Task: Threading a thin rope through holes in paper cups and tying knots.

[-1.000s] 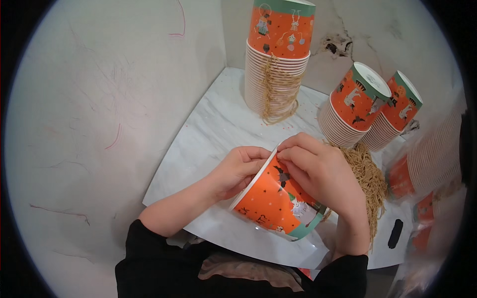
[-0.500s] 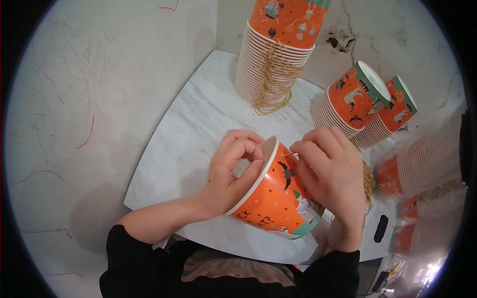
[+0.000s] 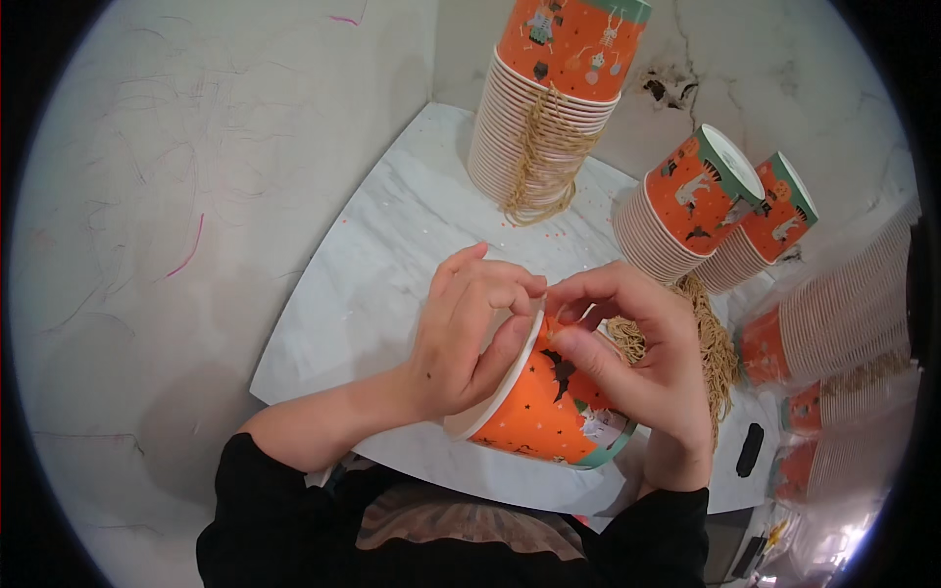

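An orange Halloween-print paper bucket (image 3: pixel 524 416) with a green base band lies tilted between my hands, its white-rimmed mouth toward the left. My left hand (image 3: pixel 461 338) is curled at the mouth, its thumb by the inner side of the rim and its fingertips at the upper rim. From the other side my right hand (image 3: pixel 637 343) closes in, thumb pressed on the outer wall above the printed bat and index finger at the rim, close to the left fingertips. Whether a cord is between these fingers is hidden.
A tall stack of paper buckets (image 3: pixel 539 127) with tan cords (image 3: pixel 549 147) hanging down stands at the back. Two shorter stacks (image 3: pixel 676 201) (image 3: pixel 765 220) lean at the right, near a bundle of tan cord (image 3: pixel 716 363). Plastic-wrapped stacks (image 3: pixel 833 304) line the marble-patterned table's (image 3: pixel 333 304) right side.
My right hand has shifted from the wall to the rim, its fingers meeting the left fingertips. The cord seen at its fingertips is now hidden. The bucket has rolled slightly, moving its lettering out of view.
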`<action>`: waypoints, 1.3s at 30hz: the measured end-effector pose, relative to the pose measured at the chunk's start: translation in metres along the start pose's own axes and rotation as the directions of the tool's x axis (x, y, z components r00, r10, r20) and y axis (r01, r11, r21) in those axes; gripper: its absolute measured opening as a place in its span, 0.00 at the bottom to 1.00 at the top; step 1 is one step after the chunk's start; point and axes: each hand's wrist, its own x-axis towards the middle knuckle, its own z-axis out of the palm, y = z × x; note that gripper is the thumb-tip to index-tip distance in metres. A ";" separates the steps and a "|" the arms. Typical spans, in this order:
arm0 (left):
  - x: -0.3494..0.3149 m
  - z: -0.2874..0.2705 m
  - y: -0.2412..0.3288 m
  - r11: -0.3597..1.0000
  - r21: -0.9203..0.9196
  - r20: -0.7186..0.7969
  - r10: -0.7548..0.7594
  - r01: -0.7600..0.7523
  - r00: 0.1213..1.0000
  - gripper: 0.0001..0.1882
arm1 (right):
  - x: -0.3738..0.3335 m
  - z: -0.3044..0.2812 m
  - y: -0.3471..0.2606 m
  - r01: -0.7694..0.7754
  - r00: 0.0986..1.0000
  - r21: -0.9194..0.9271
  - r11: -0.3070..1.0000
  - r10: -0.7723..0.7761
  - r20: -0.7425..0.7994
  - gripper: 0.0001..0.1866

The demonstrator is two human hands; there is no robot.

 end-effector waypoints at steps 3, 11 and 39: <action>0.011 -0.002 0.012 0.995 0.099 -0.041 -0.012 0.016 0.999 0.06 | -0.004 0.000 -0.010 -0.068 0.995 -0.052 0.996 0.071 0.074 0.18; 0.066 -0.019 0.054 0.976 0.216 0.240 -0.061 0.009 0.969 0.06 | -0.009 -0.019 -0.003 -0.164 0.985 0.215 0.963 0.170 -0.009 0.08; 0.097 -0.030 0.014 0.945 0.073 0.557 -0.303 0.318 0.773 0.14 | 0.002 -0.020 0.025 -0.078 0.993 -0.177 0.981 0.061 -0.101 0.04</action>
